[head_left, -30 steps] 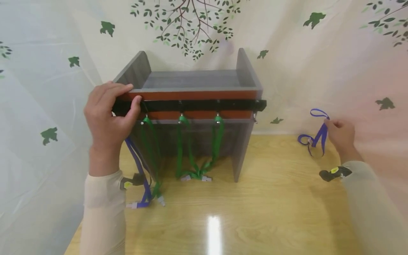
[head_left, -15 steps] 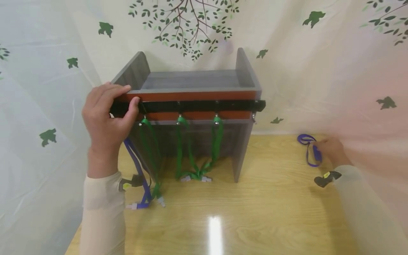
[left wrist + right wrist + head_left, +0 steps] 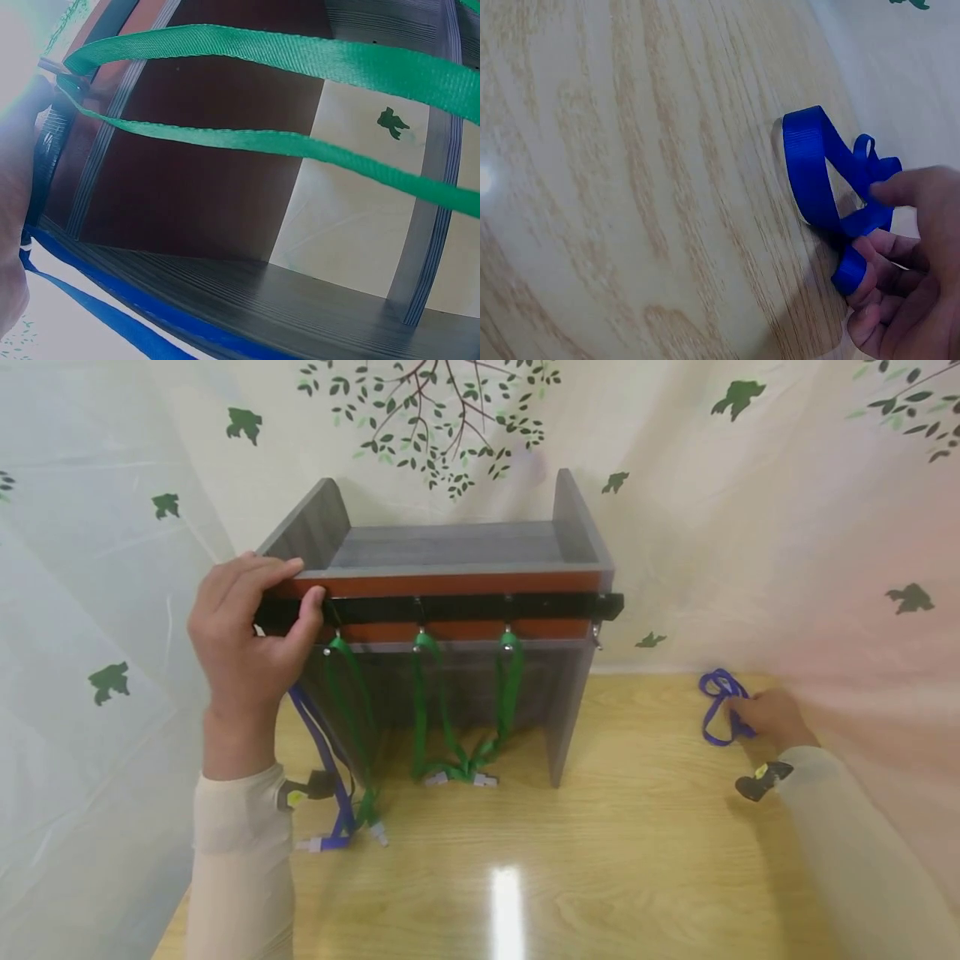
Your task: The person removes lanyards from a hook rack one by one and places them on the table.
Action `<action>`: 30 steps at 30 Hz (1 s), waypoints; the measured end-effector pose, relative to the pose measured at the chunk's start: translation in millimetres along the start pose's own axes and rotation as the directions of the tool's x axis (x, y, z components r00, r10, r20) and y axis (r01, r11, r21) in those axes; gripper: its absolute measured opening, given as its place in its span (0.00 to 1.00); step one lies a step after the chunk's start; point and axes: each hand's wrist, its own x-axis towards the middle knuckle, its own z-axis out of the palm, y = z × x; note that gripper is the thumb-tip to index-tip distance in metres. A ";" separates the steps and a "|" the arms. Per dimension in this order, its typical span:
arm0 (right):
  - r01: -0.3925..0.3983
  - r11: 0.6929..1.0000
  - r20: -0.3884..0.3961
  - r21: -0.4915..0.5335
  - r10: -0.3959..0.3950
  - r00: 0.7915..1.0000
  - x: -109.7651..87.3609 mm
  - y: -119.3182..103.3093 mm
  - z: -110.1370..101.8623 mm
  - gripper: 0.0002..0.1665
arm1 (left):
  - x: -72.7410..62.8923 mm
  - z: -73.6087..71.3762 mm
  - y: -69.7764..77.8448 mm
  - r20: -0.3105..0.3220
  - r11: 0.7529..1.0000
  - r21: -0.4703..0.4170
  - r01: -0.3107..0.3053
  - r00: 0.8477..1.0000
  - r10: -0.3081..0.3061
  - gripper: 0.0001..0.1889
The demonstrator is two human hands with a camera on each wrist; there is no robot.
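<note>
On the left of the head view, my left hand point(image 3: 242, 635) grips the left end of a grey wooden shelf point(image 3: 450, 545), its thumb in front of the black bar point(image 3: 465, 607) and its fingers over the top edge. Green lanyards point(image 3: 513, 681) hang from hooks on that bar; a blue one point(image 3: 330, 760) hangs below my left wrist. At the table's back right, my right hand point(image 3: 780, 717) holds a loosely bunched blue lanyard point(image 3: 807, 169) between thumb and curled fingers, low over the wood. Part of this lanyard is hidden behind the fingers.
A bare metal hook point(image 3: 597, 637) is at the bar's right end. The shelf stands on a wood-grain table point(image 3: 637, 860), close to a leaf-printed backdrop point(image 3: 675, 527). Pale clips point(image 3: 485, 780) at the lanyard ends rest on the tabletop.
My right hand has come down and left, lowering the blue lanyard from a raised position to the tabletop, where it now lies bunched. My left hand keeps its grip.
</note>
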 end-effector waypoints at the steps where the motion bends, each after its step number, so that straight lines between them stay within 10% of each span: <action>1: -0.008 1.000 0.005 -0.015 0.008 1.000 0.4 -1.6 0.5 0.34 | 0.1 -0.3 0.0 0.001 1.000 0.003 0.000 1.000 0.000 0.17; 11: 0.091 0.992 -0.083 -0.089 -0.098 0.992 6.1 3.7 2.4 0.24 | -0.6 -1.3 -3.2 0.014 1.000 0.008 -0.005 1.000 0.005 0.18; 20: -0.030 0.987 -0.125 -0.158 0.010 0.992 5.4 20.6 -3.8 0.27 | -0.8 0.5 -3.4 0.017 1.000 0.002 -0.002 1.000 0.002 0.18; 30: -0.088 0.994 -0.243 0.062 0.101 0.965 0.4 -2.9 -1.8 0.40 | 0.2 0.2 -0.5 0.000 1.000 0.000 -0.004 1.000 0.004 0.17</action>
